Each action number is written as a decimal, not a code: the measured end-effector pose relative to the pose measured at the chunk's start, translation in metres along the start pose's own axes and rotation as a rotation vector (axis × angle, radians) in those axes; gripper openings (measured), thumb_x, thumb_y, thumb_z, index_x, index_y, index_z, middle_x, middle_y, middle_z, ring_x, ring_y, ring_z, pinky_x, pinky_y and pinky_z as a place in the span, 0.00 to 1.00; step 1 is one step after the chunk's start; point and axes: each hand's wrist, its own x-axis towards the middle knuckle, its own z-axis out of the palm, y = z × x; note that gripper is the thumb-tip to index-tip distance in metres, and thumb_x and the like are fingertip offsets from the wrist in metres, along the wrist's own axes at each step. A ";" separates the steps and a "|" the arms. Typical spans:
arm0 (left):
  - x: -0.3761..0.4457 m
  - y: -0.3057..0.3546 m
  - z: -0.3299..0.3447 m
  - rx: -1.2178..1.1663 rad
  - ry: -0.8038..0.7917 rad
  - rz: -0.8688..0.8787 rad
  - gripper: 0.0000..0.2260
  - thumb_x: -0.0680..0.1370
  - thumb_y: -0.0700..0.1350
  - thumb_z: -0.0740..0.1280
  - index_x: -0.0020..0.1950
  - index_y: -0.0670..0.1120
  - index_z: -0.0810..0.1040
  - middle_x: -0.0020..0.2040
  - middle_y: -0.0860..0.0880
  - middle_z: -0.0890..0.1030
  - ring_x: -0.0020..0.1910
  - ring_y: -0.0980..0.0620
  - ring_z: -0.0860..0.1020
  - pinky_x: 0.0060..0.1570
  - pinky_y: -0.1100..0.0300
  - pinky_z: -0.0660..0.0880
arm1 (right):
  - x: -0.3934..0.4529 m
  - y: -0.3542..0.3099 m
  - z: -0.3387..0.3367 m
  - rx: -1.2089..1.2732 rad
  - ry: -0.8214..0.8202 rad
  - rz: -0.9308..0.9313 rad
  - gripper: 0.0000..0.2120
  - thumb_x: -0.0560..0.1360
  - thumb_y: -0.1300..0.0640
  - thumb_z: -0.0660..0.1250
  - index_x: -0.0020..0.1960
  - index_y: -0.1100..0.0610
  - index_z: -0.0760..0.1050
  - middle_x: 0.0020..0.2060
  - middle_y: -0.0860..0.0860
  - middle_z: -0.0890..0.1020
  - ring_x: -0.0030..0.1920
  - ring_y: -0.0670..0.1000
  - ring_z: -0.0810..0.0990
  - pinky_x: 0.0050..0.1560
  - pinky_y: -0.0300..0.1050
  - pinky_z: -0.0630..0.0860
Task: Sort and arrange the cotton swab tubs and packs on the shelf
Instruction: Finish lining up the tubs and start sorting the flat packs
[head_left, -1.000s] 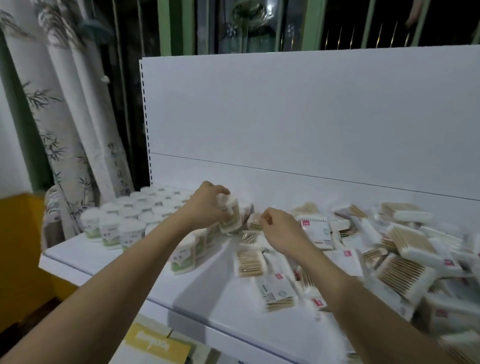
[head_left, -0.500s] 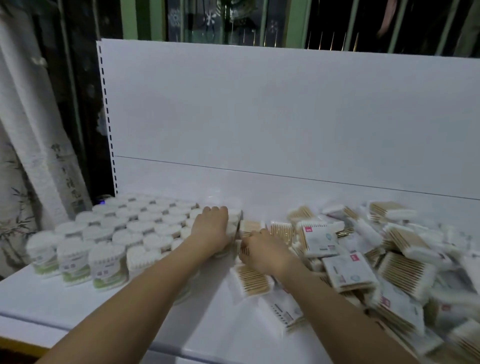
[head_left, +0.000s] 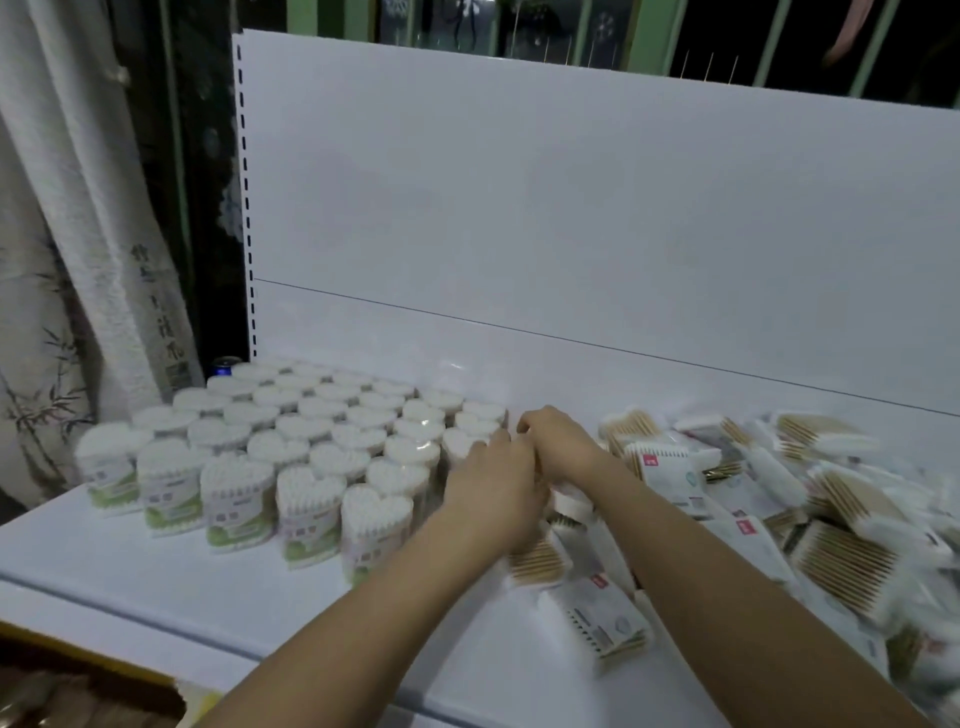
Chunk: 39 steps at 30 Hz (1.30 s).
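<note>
Both hands have drawn together; the left hand (head_left: 491, 486) lies flat against the tubs (head_left: 291, 441), the right hand (head_left: 558, 444) curls beside the packs (head_left: 670, 467), grip unclear.

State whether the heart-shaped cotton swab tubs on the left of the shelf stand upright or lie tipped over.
Upright. The heart-shaped tubs stand in rows on the shelf, heart tops facing up and labels on their front walls.

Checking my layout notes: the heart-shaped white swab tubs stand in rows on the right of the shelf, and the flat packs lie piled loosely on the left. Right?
Sides are swapped. The head view shows the heart-shaped white swab tubs in rows on the left of the white shelf, and the flat packs piled on the right.
</note>
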 end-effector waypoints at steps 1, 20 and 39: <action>-0.007 0.004 0.009 -0.045 -0.019 -0.030 0.23 0.80 0.52 0.62 0.72 0.46 0.64 0.65 0.45 0.70 0.63 0.43 0.71 0.54 0.50 0.72 | 0.004 0.000 0.002 -0.015 -0.026 0.006 0.13 0.76 0.60 0.66 0.61 0.61 0.76 0.59 0.59 0.77 0.55 0.59 0.79 0.49 0.44 0.70; -0.025 -0.003 0.065 -0.058 -0.004 -0.134 0.19 0.83 0.55 0.50 0.69 0.51 0.70 0.68 0.50 0.68 0.66 0.46 0.63 0.63 0.49 0.62 | 0.043 -0.013 0.027 -0.083 -0.163 0.208 0.24 0.70 0.45 0.72 0.61 0.57 0.76 0.56 0.55 0.80 0.58 0.58 0.79 0.53 0.46 0.75; 0.040 0.013 0.032 0.055 -0.424 -0.030 0.20 0.80 0.43 0.63 0.70 0.40 0.65 0.65 0.41 0.74 0.62 0.42 0.74 0.62 0.50 0.71 | -0.033 0.005 -0.074 0.261 0.109 0.088 0.27 0.74 0.47 0.67 0.67 0.60 0.64 0.59 0.57 0.73 0.57 0.60 0.75 0.44 0.47 0.67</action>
